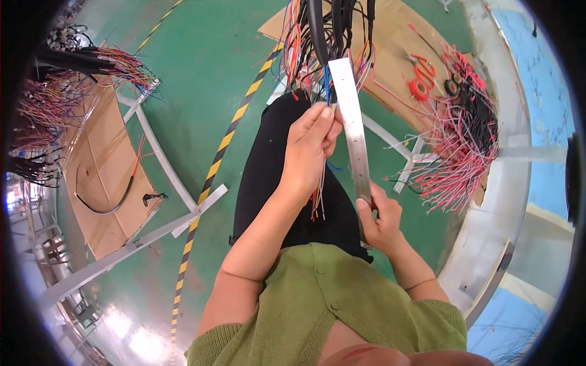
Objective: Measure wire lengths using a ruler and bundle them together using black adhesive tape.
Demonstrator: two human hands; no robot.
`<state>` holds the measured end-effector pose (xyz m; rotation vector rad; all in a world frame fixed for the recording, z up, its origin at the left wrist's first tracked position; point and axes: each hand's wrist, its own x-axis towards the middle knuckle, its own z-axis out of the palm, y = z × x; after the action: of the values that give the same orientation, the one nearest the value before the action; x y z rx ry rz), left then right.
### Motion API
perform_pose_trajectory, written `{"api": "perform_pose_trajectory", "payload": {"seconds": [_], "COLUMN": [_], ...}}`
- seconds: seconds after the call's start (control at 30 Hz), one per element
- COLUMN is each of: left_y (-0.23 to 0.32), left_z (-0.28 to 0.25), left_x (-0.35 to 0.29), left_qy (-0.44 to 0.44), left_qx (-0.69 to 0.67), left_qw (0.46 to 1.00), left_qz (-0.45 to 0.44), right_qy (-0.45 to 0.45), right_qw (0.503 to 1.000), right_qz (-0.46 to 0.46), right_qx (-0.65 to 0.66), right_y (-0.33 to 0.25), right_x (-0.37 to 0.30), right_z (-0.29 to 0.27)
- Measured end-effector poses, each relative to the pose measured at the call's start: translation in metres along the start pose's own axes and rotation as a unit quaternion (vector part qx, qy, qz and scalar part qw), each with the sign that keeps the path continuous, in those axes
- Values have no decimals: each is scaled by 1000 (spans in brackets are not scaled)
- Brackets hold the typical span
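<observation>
My left hand is closed on a few thin wires, blue ones among them, which come out of a black sleeved cable above. Their loose ends, some with red and yellow, hang below my fist. In my right hand I grip the lower end of a steel ruler. It stands lengthwise just right of the wires, its upper end beside the mouth of the black sleeve. More black sleeved cables and a bunch of multicoloured wires hang around it.
On the cardboard-topped table at the right lie orange-handled scissors, a red tape roll, a black tape roll and a pile of red and white wires. At the left, a cardboard sheet carries a cable and hanging wire bundles.
</observation>
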<state>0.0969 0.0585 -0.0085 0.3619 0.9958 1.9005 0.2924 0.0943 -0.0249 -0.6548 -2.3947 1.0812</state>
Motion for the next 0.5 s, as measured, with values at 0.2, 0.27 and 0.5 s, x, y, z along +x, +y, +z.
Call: {"api": "perform_pose_trajectory", "payload": {"seconds": [0.2,0.27,0.5], "left_y": [-6,-8,-6], "left_z": [-4,-6,-8], "left_x": [-4,-6,-8], "left_qy": [-11,-15,-8], "left_qx": [-12,-7,55], "left_qw": [1000,1000,998], "left_qz": [9,13,11], "right_qy": [26,29,1], "right_qw": [999,999,1000], "right_qz": [-38,-38,4], "right_qx": [-6,-9,-3], "right_y": [1,0,2], "right_x": [-7,-9,-10], "right_z": [8,9,11]}}
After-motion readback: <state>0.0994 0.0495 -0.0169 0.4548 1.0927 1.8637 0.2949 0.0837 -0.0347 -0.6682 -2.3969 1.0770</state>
